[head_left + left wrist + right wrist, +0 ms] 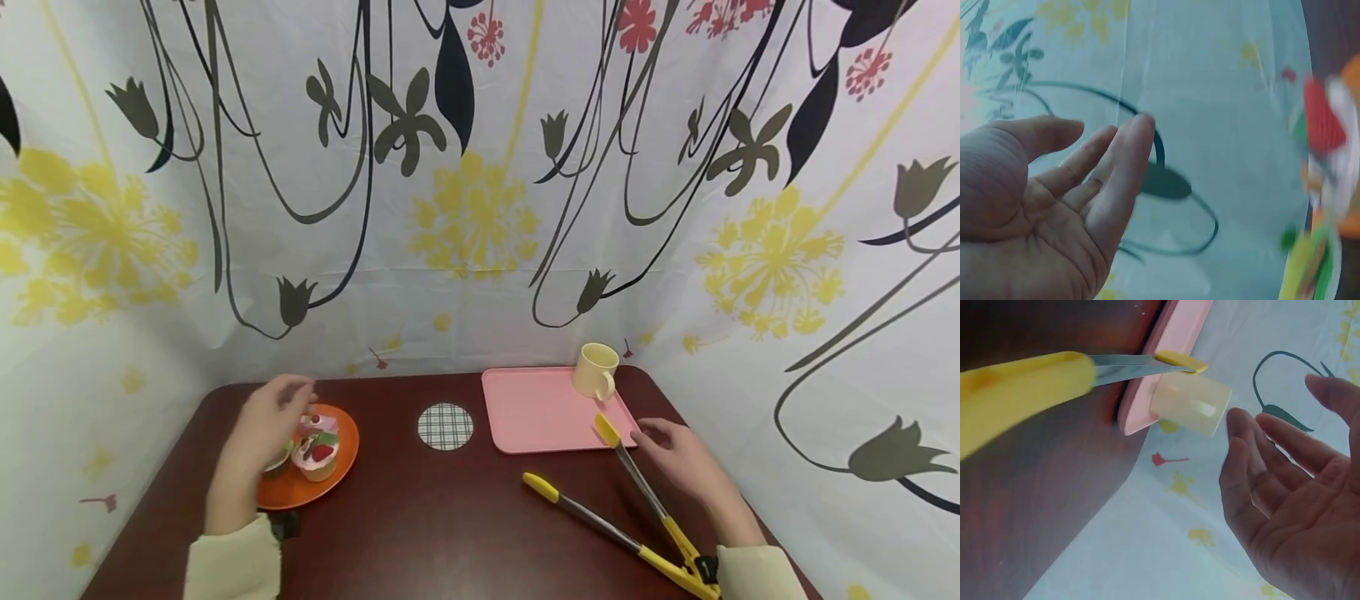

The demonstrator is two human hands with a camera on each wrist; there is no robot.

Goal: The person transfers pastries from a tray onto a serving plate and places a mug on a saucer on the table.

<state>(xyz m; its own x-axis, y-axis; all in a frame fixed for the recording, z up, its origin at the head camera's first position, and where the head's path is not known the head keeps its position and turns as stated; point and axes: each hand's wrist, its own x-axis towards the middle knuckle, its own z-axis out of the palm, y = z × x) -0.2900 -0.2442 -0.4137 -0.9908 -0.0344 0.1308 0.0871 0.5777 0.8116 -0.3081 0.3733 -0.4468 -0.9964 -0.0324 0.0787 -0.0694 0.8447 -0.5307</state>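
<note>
My left hand [264, 425] hovers over the left part of an orange plate [348, 454], fingers loosely bent and holding nothing. On that plate sit a cupcake [316, 457] topped with a strawberry, a small pink cake piece [320, 422] and another cupcake partly hidden by my hand. My right hand [686, 458] is beside the front right corner of a pink tray [540, 408], its fingers relaxed and holding nothing. Yellow-tipped tongs [592, 518] lie spread just left of it, one tip over the tray's edge. A cream mug [597, 371] stands at the tray's back right.
Between plate and tray lies a round plaid coaster [446, 427]. Everything rests on a dark brown table [420, 533]. A flower-patterned curtain [465, 325] hangs behind the table and along both sides.
</note>
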